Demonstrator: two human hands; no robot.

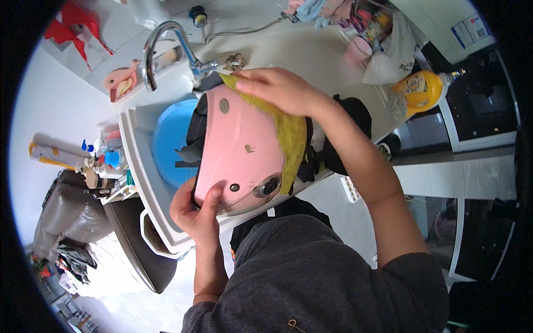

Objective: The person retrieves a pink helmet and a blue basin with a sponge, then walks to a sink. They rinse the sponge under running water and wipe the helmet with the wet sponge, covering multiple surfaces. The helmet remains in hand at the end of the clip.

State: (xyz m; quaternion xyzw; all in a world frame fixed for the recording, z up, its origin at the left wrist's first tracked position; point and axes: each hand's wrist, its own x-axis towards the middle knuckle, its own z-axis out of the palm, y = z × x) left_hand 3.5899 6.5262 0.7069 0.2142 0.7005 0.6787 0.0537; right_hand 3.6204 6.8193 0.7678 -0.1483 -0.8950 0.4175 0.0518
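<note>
A pink motorcycle helmet (pixel 245 137) with a dark lining and strap is held on its side over the sink's edge. My left hand (pixel 198 210) grips its lower rim, thumb on the shell near a black snap button. Draped over the crown is a yellow-green cloth (pixel 289 133). My right hand (pixel 275 87) lies on this cloth, pressing it to the shell with the fingers pointing towards the tap. Partly behind the helmet, a blue basin (pixel 173 145) sits inside the white sink (pixel 139 166).
A chrome tap (pixel 164 31) arches above the sink's back edge, beside a pink whale-shaped soap holder (pixel 123 81). Several bottles (pixel 110 160) crowd the left side. On the right counter are a yellow detergent bottle (pixel 418 92), a pink cup (pixel 357 50) and a black object (pixel 354 114).
</note>
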